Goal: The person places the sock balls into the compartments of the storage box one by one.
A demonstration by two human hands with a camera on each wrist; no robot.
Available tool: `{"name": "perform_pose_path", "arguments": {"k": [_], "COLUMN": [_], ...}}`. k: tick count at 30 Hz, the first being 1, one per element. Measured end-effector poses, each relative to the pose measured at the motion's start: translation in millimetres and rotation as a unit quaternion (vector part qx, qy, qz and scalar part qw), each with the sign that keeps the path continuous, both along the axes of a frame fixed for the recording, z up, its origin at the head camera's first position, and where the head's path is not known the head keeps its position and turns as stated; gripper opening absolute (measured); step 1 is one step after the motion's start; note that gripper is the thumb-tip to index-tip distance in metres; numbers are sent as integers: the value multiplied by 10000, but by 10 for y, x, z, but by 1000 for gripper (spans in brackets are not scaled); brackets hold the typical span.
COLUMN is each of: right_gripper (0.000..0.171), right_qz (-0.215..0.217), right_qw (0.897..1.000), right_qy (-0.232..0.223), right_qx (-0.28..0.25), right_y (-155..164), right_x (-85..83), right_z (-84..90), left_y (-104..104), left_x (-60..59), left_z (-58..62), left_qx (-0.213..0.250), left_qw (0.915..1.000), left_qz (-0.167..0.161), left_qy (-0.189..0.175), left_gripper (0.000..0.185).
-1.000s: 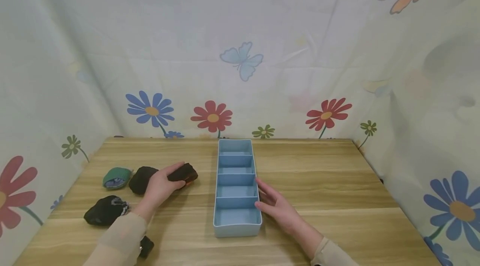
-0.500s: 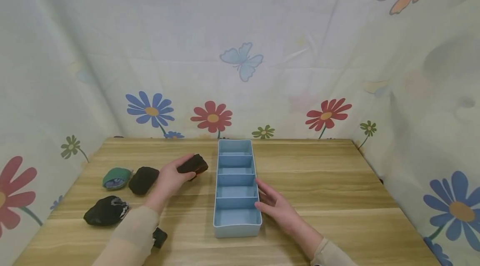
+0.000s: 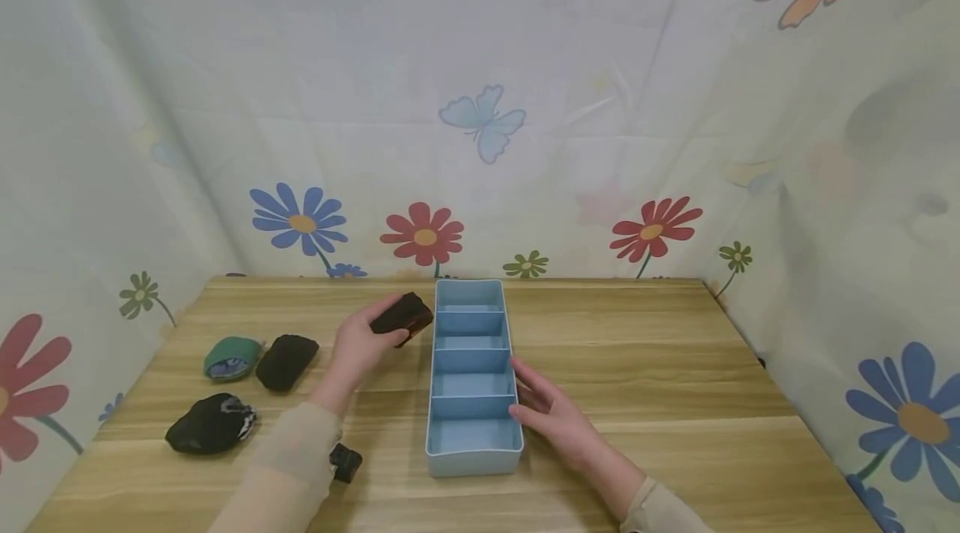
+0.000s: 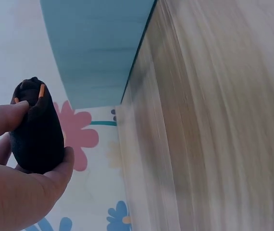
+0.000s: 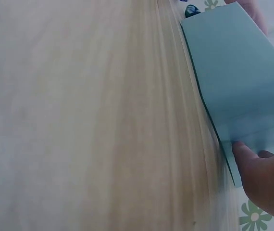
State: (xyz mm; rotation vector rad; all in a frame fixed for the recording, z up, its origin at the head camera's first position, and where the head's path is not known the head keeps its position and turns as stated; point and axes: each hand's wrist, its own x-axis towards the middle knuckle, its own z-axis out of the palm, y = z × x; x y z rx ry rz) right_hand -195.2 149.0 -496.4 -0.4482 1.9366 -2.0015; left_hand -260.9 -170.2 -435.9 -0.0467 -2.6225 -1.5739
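Note:
My left hand grips a rolled-up black sock with orange marks, held just left of the box's far part. In the left wrist view the sock sits between thumb and fingers, raised off the table. The light-blue box, split by dividers into several compartments in a row, stands lengthwise in the middle of the table. My right hand rests against its right side. The right wrist view shows the thumb touching the box wall, with the other fingers near the rim and partly out of frame.
Left on the wooden table lie more rolled bundles: a green one, a black one, and a black one with grey patches. A small black bundle is partly hidden by the left sleeve. A flowered cloth hangs behind.
My left hand has carried the black sock rightward and away from me, up close to the box's left side. My right hand and the box have stayed in place.

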Motion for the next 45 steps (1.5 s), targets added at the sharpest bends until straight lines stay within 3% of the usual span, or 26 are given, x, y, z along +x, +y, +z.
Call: {"name": "perform_pose_path", "arguments": {"k": [7,25,35,45], "right_gripper": [70,73,71,74], "right_qz": [9,77,47,49], "right_qw": [10000,10000,9999,9999], "right_qy": [-43,-29,-98,-104], "right_qx": [28,4,29,-47], "right_y": [-2,-7,-10,7], "right_x": [-3,-11,-1,1], "right_z": [3,1,24,9], "left_y": [118,395,478,532], "left_x": [-94,-440,-573,-716], "left_z": [32,216,200,103], "left_qx": [177,-542,-726,-1160], "left_qw": [9998,9951,9931,9839], "left_qz": [11,-519,-744,-1025], "left_qy": [69,644,549,894], "left_gripper": [62,60,58,56]}}
